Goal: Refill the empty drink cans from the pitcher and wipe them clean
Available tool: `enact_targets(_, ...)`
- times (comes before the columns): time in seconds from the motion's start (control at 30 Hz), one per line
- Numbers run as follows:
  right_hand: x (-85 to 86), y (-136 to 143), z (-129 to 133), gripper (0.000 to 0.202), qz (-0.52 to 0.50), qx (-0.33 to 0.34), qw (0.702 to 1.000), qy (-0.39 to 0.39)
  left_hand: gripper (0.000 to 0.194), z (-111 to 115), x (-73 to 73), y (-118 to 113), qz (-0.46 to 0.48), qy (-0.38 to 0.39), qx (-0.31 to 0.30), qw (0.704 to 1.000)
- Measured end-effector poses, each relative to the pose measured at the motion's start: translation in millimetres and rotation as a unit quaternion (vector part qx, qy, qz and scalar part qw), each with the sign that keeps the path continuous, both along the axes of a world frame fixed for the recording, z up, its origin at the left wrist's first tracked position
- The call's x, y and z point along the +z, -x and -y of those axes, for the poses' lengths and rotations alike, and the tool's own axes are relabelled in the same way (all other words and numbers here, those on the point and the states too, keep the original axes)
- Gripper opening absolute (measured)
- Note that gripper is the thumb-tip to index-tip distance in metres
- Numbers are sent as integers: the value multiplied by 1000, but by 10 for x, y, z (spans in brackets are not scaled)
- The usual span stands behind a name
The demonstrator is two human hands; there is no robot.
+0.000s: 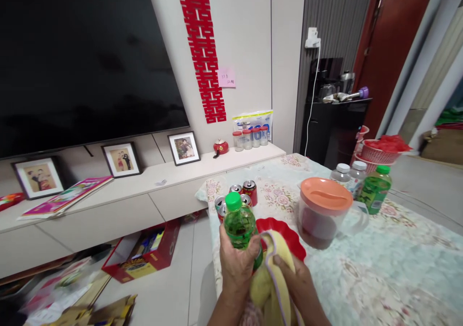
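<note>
Gripping the green bottle (239, 224) by its body, your left hand (237, 261) has its fingers curled around one side and its thumb across the other, the green cap upward and the bottle leaning slightly. Your right hand (298, 285) pinches a yellow cloth (280, 253) with a purple edge, its folds hanging close by the bottle's lower end; you cannot tell if they press against it. Both hands are over the near part of the worktop (408, 258), by its left edge. Just beyond the bottle, near the far left corner, stand several drink cans (250, 193). A red dish (285, 232) shows partly behind the cloth. To its right is an orange-lidded pitcher (318, 222), with a second green bottle (376, 191) and two white-capped bottles (342, 174) toward the worktop's right edge.
</note>
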State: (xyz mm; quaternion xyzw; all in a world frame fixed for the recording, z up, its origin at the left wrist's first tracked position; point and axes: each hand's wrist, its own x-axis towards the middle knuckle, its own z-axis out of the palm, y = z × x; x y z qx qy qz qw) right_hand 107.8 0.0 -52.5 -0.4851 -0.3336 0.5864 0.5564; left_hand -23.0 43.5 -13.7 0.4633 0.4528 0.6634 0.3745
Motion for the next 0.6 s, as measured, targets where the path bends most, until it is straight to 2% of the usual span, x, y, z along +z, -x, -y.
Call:
enact_targets(0.1,255,-247,-21,59,122,-37,990,-53,73,-28,-61,55,-5,24,14,1000)
enact_targets(0.13,333,-337,-27,56,202,-52,974,-87,71,-34,-75,60,-9,36,22,999)
enact_targets(0.2,425,-501,-26,51,377,-77,915,-118,68,-38,-87,50,-16,57,25,998)
enact_targets(0.27,397,-625,-6,48,509,-100,846,-119,67,-32,-81,14,-5,68,11,998)
enact_targets(0.33,261,-704,24,44,599,-108,786,-108,70,-21,-70,-35,8,75,-5,997)
enact_targets(0.4,78,-747,52,38,655,-85,744,-99,72,-11,-65,-88,10,91,-11,996)
enact_targets(0.5,-101,-768,69,31,675,-42,729,-106,70,1,-82,-156,1,108,-31,994)
enact_targets(0.53,-98,-764,69,28,673,-45,730,-115,69,6,-92,-174,-1,110,-39,993)
enact_targets(0.6,25,-732,67,25,652,-81,739,-149,70,23,-119,-202,-4,112,-49,993)
